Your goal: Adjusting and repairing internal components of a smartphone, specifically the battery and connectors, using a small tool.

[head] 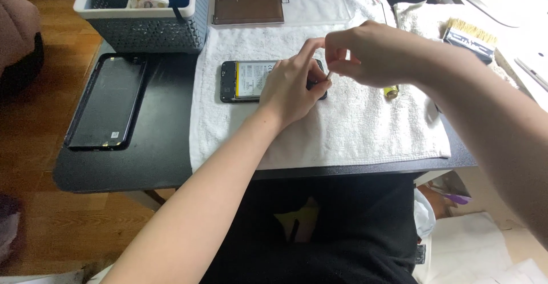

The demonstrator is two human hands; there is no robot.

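Note:
An opened phone [246, 81] with its battery showing lies on a white towel [342, 124]. My left hand [291, 84] rests on the phone's right part and holds it down, the index finger raised. My right hand [374, 53] hovers just above and to the right, its fingers pinched on a small thin white tool [329, 75] whose tip points at the phone's right end. That end of the phone is hidden under my hands.
A black tablet-like panel [105, 101] lies on the dark table [160, 147] at left. A grey basket [145, 13] stands at the back left, a clear tray [285, 5] behind the towel. A small yellow object [391, 92] lies right of my hands, a brush [469, 37] farther right.

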